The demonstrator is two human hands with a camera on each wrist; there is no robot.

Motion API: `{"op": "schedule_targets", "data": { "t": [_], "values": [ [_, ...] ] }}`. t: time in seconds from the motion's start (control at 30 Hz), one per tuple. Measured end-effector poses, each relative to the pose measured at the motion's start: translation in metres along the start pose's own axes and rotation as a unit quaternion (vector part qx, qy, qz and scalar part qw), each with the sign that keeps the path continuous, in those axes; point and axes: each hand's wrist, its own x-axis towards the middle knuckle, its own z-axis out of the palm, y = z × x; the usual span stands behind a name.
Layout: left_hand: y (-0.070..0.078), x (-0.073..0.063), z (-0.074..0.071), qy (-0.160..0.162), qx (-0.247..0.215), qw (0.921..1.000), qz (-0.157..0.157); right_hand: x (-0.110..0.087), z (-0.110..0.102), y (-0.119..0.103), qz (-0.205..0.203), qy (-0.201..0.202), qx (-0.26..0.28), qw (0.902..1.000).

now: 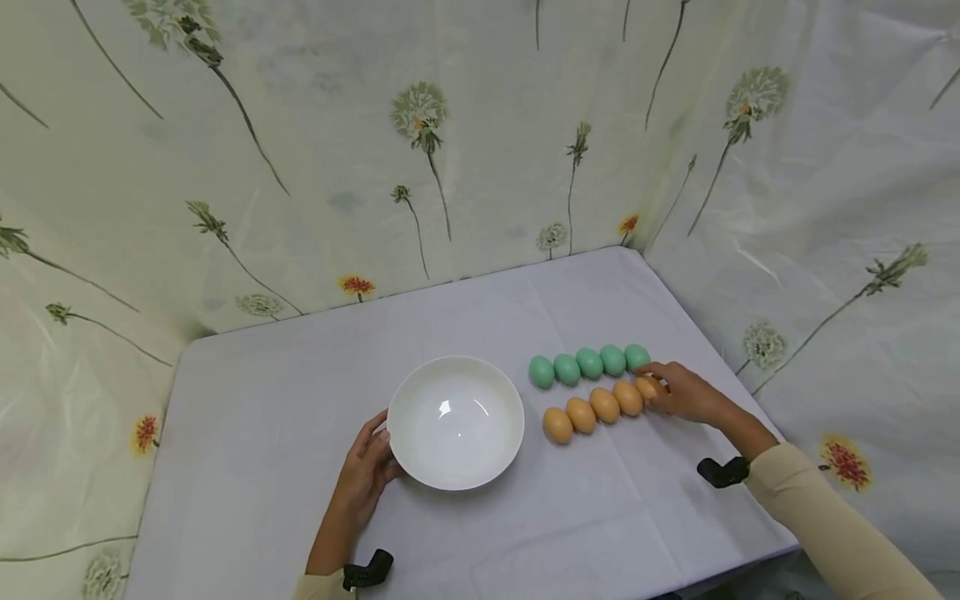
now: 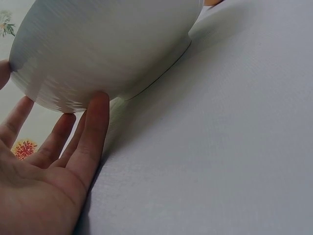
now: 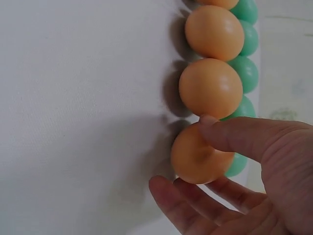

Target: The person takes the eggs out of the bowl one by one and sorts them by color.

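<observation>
A glossy white bowl point(image 1: 456, 423) stands upright on the table, its outer wall and foot showing in the left wrist view. My left hand point(image 1: 366, 471) holds it by its left side, fingertips point(image 2: 100, 98) against the outer wall. To the bowl's right, several light-brown eggs point(image 1: 604, 406) lie in a slanting row. At that row's right end my right hand point(image 1: 678, 392) grips the last brown egg point(image 3: 193, 154). Its thumb lies on the egg, and the other fingers curve round the far side. Behind runs a parallel row of several green eggs point(image 1: 589, 362).
A white cloth covers the table point(image 1: 277, 442). Flower-printed curtains point(image 1: 322, 150) hang along its back and right edges. A black wrist strap piece point(image 1: 367, 571) shows at the left sleeve, and another point(image 1: 723, 472) at the right one.
</observation>
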Motion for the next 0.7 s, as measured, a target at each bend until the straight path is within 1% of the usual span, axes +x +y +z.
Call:
{"op": "schedule_targets", "data": {
  "t": [0.07,0.17,0.27,0.4,0.5,0.6,0.7],
  "values": [
    [0.000,0.000,0.000,0.003,0.001,1.0000,0.001,0.000,-0.002,-0.001,-0.005,0.005,-0.012,0.9999],
    [0.001,0.000,0.000,0.006,0.001,1.0000,0.002,-0.001,-0.006,-0.005,-0.013,0.007,-0.015,0.9998],
    [0.001,-0.001,0.000,0.009,-0.002,1.0000,0.002,-0.003,-0.008,-0.007,-0.010,0.005,-0.014,0.9998],
    [0.001,-0.004,0.000,0.015,0.007,0.9999,-0.002,-0.005,-0.012,-0.011,-0.008,0.004,-0.030,0.9995],
    [0.004,-0.005,-0.002,0.021,0.027,0.9994,-0.003,-0.007,-0.017,-0.015,-0.008,0.005,-0.038,0.9992],
    [0.009,-0.008,-0.002,0.029,0.057,0.9980,-0.001,-0.007,-0.022,-0.020,-0.001,0.006,-0.037,0.9993],
    [0.014,-0.009,-0.003,0.030,0.086,0.9958,0.003,-0.007,-0.026,-0.027,-0.010,0.012,-0.038,0.9992]
  ]
}}
